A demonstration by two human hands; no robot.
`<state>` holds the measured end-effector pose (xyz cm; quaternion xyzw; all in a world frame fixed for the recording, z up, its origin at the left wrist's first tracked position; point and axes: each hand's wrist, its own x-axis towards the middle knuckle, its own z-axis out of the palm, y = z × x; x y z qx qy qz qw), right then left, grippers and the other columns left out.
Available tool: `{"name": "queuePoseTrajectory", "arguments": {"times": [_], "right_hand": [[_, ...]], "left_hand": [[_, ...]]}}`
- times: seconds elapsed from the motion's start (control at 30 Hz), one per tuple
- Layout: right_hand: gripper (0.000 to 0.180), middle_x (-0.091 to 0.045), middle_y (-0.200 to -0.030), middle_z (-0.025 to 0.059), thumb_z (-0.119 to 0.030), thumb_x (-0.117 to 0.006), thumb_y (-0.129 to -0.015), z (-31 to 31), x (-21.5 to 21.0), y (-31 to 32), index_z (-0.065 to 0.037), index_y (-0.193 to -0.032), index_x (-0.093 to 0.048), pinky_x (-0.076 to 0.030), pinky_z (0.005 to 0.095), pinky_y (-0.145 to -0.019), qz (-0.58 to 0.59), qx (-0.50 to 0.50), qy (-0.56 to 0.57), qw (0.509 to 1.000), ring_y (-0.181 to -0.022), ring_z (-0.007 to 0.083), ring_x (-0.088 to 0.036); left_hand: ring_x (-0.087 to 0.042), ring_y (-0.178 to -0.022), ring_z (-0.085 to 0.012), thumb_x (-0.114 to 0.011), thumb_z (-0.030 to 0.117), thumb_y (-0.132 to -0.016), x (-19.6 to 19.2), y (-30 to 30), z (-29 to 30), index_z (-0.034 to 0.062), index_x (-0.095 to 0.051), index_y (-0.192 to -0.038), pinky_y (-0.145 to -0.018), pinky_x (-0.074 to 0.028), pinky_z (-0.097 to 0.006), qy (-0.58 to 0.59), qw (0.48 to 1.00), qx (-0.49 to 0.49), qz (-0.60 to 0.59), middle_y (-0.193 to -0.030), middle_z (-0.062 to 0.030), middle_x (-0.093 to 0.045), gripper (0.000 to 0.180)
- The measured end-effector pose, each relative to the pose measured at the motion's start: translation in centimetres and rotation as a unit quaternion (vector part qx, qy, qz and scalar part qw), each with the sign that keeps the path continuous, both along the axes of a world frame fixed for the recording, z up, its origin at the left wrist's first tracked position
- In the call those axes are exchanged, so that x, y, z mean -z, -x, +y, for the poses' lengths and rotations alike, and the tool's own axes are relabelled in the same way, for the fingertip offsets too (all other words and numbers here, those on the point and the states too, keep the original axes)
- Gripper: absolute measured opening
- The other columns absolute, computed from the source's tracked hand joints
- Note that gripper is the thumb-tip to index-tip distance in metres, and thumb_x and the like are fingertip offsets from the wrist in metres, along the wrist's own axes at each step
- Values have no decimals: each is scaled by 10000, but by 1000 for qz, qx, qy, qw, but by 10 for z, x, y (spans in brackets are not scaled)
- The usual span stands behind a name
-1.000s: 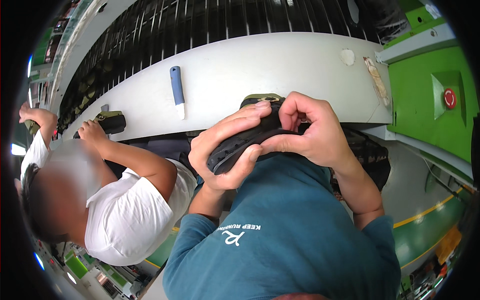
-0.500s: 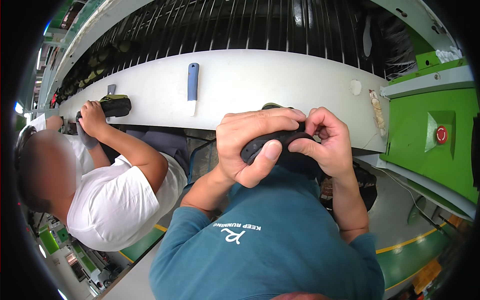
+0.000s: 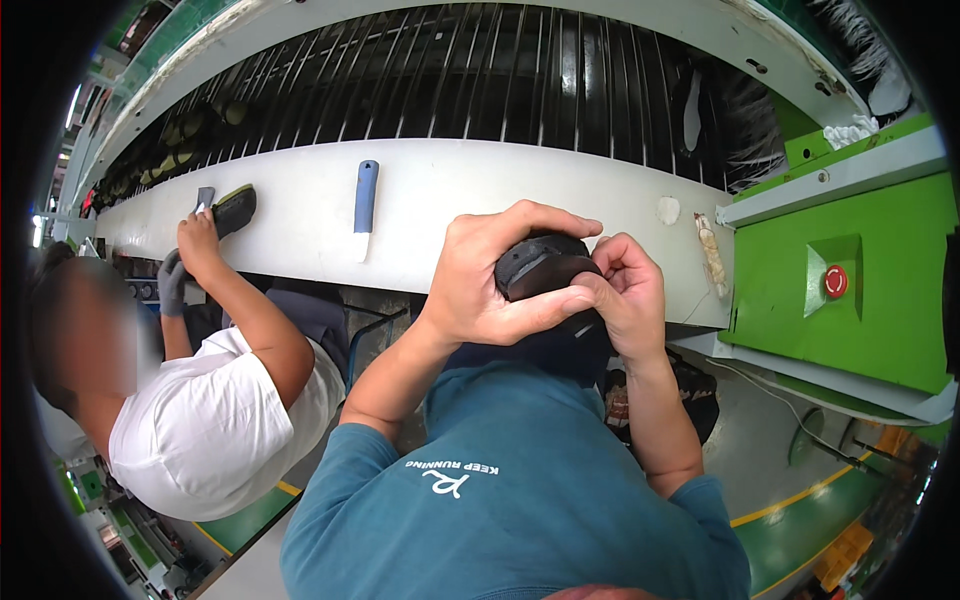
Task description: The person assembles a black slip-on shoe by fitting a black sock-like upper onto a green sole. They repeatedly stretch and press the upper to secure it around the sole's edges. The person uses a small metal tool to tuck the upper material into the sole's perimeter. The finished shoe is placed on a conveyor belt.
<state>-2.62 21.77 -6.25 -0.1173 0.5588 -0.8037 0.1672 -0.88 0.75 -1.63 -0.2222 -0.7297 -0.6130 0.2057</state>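
Note:
Over the near edge of the white worktop, I hold a black shoe, its end facing me. My left hand wraps around its left side, with the fingers over the top and the thumb along the near side. At its right edge, the thumb and bent fingers of my right hand pinch close to the dark sole. The exact spot between those fingertips is hidden. A flat-bladed scraper with a blue handle lies on the worktop to the left, apart from both hands.
Beyond the white worktop runs a bed of dark rollers. A green machine housing with a red button stands at right. At left, a co-worker in a white shirt handles another black shoe and a small scraper.
The shoe has turned in my hands, so its end now faces me more. My right thumb has moved toward the left thumb. The co-worker's shoe has tilted up.

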Motion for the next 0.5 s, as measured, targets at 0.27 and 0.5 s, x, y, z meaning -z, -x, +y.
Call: {"name": "queuePoseTrajectory", "arguments": {"times": [0.27,0.5], "right_hand": [[361,-642,-893,-38,-136,-969,-917,-3,5,1,-77,-983,-619,-477,193,-706,0,-4,-31,999,-788,23,-570],[453,-755,-1037,102,4,-865,-958,15,13,12,5,-1334,-612,-630,269,-730,-89,-140,-41,985,-881,174,-779]], "left_hand": [[-850,-1007,-327,-731,189,-959,-10,-11,-12,-85,-794,-1165,-939,-661,-382,38,997,-10,-69,-1146,-234,-845,349],[-804,-1120,-259,-614,193,-1116,62,-20,-42,-63,-803,-1203,-1039,-612,-381,-268,943,-158,-121,-1185,-196,-838,330]]}}
